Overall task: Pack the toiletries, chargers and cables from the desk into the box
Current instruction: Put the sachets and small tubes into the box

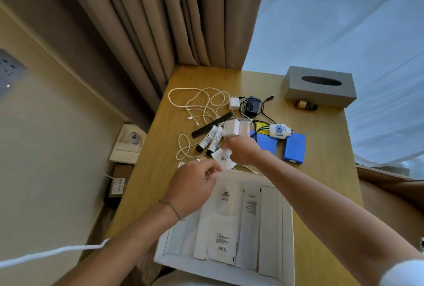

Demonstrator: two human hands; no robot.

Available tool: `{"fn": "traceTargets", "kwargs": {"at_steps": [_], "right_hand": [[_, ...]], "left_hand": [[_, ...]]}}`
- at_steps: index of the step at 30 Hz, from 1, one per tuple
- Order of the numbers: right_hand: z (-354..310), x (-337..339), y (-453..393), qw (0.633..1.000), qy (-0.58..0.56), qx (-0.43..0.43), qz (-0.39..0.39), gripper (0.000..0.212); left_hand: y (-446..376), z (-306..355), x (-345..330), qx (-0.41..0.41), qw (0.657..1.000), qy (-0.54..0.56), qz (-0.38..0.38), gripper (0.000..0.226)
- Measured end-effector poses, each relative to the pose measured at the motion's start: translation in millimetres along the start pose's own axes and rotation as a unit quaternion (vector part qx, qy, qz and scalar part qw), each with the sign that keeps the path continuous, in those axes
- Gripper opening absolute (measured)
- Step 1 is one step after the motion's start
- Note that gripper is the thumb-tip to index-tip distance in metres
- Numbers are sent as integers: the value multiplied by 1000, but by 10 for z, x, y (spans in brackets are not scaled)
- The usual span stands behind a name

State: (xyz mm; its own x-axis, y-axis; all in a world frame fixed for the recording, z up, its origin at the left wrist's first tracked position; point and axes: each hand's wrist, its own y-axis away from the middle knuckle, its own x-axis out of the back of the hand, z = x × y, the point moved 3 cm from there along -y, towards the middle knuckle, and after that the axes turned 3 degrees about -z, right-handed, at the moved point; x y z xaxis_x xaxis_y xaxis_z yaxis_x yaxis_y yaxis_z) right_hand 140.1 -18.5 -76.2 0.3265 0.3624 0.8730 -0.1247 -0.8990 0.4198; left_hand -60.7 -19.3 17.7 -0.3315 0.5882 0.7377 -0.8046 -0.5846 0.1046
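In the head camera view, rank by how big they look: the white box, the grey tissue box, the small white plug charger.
1. white box, though nearness to the camera inflates it
2. grey tissue box
3. small white plug charger

A light wooden desk (321, 194) with a visible grain fills the centre and lower right of the frame, pushed into a corner of the room. Behind it, heavy beige pleated curtains (146, 21) hang across the upper middle. To their right, sheer white curtains (344, 21) glow with cool, bluish daylight, filling the upper right. A plain cream-coloured wall (46, 148) covers the left side, with a grey socket panel (9, 72) at the far left edge. A grey rectangular tissue box (321, 87) with an oval opening sits at the desk's far right corner. Below the desk's left edge, a brown cardboard parcel (119, 182) with a printed label lies on the floor.
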Motion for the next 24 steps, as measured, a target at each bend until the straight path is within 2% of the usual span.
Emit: {"fn": "traceTargets", "kwargs": {"at_steps": [4,8,11,13,16,20,22,24], "right_hand": [[11,-131,-182,994,90,37,-42,60],[4,-194,-256,988,133,49,-53,73],[39,-183,-266,991,111,65,-37,67],[82,-170,-259,994,79,77,-18,54],[169,-109,-220,997,20,76,13,47],[339,79,-62,991,-110,-11,71,50],[461,177,65,969,-205,-63,121,42],[602,247,211,923,-328,-102,173,33]], "left_hand": [[-61,-117,158,37,998,9,44,14],[-98,-216,227,74,992,47,86,18],[-174,-261,218,81,992,40,82,18],[-247,-288,198,90,993,35,74,18],[-397,-316,156,102,992,36,66,19],[-685,-285,69,105,993,25,47,17],[-869,-257,-7,106,994,20,33,17],[-1070,-228,-115,111,994,13,18,17]]}}
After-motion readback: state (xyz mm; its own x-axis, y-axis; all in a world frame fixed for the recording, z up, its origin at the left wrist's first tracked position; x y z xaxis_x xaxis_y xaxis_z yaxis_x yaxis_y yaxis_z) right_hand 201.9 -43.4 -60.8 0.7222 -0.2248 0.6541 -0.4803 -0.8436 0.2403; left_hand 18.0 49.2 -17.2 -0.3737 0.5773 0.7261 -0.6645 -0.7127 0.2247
